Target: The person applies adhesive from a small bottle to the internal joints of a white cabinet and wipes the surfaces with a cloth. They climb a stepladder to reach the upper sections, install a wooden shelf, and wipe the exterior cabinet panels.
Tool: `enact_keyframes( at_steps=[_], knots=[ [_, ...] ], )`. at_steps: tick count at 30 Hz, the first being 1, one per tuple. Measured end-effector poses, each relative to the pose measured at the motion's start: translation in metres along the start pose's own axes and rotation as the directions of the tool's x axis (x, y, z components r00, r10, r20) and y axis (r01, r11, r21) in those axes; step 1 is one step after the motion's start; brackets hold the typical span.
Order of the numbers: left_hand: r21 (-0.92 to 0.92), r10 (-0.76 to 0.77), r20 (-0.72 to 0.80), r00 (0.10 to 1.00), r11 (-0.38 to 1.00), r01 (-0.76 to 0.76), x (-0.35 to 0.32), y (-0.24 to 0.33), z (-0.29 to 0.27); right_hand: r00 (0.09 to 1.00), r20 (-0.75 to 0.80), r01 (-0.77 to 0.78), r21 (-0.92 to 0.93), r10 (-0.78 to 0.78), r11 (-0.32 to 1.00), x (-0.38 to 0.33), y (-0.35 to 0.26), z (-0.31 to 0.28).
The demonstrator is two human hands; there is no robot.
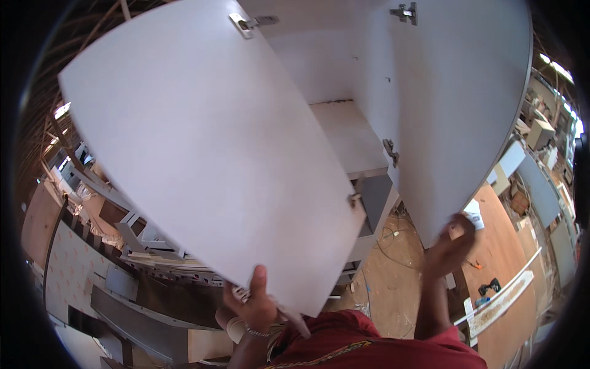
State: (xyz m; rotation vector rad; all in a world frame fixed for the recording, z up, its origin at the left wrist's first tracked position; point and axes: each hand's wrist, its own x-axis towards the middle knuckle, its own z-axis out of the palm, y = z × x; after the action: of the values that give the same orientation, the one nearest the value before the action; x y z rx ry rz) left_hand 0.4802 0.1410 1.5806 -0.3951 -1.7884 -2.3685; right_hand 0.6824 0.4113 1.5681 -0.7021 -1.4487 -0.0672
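A white cabinet stands before me with two swung-out doors. My left hand (253, 305) is closed on the bottom edge of the left cabinet door (209, 135), its thumb pressed against the white face. A metallic bit shows among those fingers, and a flat brownish piece (294, 318) juts out beside the hand; I cannot make out either. At the lower outer edge of the right cabinet door (461, 104), my right hand (450, 247) has curled fingers, slightly blurred. Metal hinges show on both doors, such as the upper right hinge (404, 12) and the upper left hinge (244, 26).
Inside the cabinet lies a shelf (347, 132), with open compartments below. A brown work surface (501, 246) at right carries a dark drill-like tool (490, 287) and a long white strip (501, 301). Grey panels (138, 317) stand at left. A cable (393, 249) lies on the dusty floor.
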Motion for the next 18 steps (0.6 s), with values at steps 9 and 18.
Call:
enact_keyframes(
  at_steps=[9,18],
  knots=[
    [-0.113,-0.021,0.098,0.995,0.993,0.032,0.029,0.025,0.110,0.062,0.898,-0.934,0.206,0.436,-0.292,-0.089,-0.064,0.049],
    [-0.016,0.149,0.215,0.965,0.989,-0.150,0.092,0.019,0.175,0.150,0.837,-0.983,0.182,0.525,-0.009,-0.037,-0.021,0.160]
  ],
)
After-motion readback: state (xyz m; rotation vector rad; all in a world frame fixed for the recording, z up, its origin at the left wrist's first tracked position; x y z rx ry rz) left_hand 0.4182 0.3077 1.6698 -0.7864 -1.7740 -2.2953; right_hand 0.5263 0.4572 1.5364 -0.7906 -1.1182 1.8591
